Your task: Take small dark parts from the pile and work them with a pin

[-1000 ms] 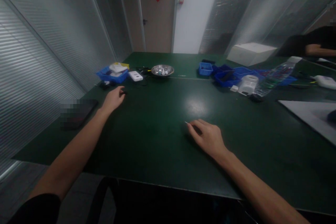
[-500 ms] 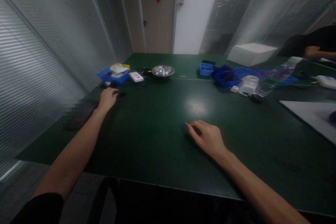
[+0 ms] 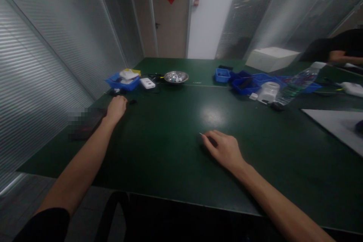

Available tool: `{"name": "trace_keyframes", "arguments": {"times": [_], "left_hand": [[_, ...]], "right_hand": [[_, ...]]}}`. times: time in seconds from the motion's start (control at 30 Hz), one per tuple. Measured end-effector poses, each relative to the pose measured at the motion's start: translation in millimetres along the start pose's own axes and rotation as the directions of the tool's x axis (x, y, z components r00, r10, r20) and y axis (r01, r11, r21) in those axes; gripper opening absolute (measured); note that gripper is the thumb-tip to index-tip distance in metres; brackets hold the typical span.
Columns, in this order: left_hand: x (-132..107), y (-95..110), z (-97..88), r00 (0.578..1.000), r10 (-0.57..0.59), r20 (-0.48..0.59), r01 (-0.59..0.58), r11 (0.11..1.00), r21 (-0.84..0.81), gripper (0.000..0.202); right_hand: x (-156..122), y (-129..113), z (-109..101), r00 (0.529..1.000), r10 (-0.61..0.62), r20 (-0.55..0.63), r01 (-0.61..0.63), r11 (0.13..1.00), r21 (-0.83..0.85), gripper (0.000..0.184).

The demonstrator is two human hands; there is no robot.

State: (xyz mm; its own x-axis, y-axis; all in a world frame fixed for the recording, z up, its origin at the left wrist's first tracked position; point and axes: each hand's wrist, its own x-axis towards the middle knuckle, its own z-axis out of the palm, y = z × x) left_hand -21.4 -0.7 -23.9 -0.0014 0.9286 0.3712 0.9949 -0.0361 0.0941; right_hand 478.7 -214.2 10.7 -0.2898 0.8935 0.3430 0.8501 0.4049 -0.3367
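My left hand point(image 3: 117, 106) is stretched out over the left side of the green table. Its fingers are curled together, and anything between them is hidden from me. Just right of its fingertips lies a small dark object point(image 3: 132, 102), too small to name. At the table's middle, my right hand point(image 3: 222, 145) rests with thumb and fingers pinched. A thin pale tip point(image 3: 200, 134) sticks out from that pinch to the left; the rest of the piece is covered by the fingers.
Beyond my left hand stand a blue basket point(image 3: 115, 82), a white device point(image 3: 148, 83) and a metal bowl point(image 3: 176, 77). Toward the right are a small blue bin point(image 3: 222, 75), a plastic bottle point(image 3: 299, 83) and a white box point(image 3: 271, 58). Another person's arm point(image 3: 338, 56) shows at far right.
The fingers of my left hand have curled in from a more extended pose, beside the small dark object. My right hand has stayed in place with its pinch.
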Motion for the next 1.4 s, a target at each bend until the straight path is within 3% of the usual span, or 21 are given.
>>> {"name": "trace_keyframes", "arguments": {"times": [0.17,0.37,0.57,0.7,0.97,1.4], "left_hand": [[2.3,5.8,-1.7,0.979,-0.188,-0.077,0.160,0.948,-0.274,0.027],[7.5,14.4,-2.2,0.948,-0.307,0.083,0.297,0.759,-0.580,0.031],[4.9,20.4,-4.2,0.963,-0.270,0.006,0.226,0.793,-0.565,0.031],[1.1,29.2,-0.1,0.961,-0.277,0.029,0.241,0.776,-0.583,0.032],[-3.4,40.8,-0.1,0.921,-0.386,0.057,0.342,0.727,-0.595,0.030],[16.6,40.0,6.5,0.845,-0.523,0.113,0.456,0.592,-0.664,0.020]], "right_hand": [[-0.4,-0.1,0.3,1.000,-0.002,0.000,0.002,1.000,0.003,0.041],[-0.7,-4.1,5.8,0.998,-0.048,0.051,0.049,0.999,-0.010,0.041],[-0.6,-6.3,4.7,0.996,-0.044,0.081,0.045,0.999,-0.015,0.041],[-0.6,-7.5,3.0,0.996,-0.044,0.072,0.044,0.999,-0.010,0.041],[-1.6,-8.5,2.8,0.996,-0.044,0.072,0.046,0.999,-0.016,0.041],[-2.0,-9.6,2.5,0.996,-0.040,0.082,0.043,0.998,-0.044,0.040]]}}
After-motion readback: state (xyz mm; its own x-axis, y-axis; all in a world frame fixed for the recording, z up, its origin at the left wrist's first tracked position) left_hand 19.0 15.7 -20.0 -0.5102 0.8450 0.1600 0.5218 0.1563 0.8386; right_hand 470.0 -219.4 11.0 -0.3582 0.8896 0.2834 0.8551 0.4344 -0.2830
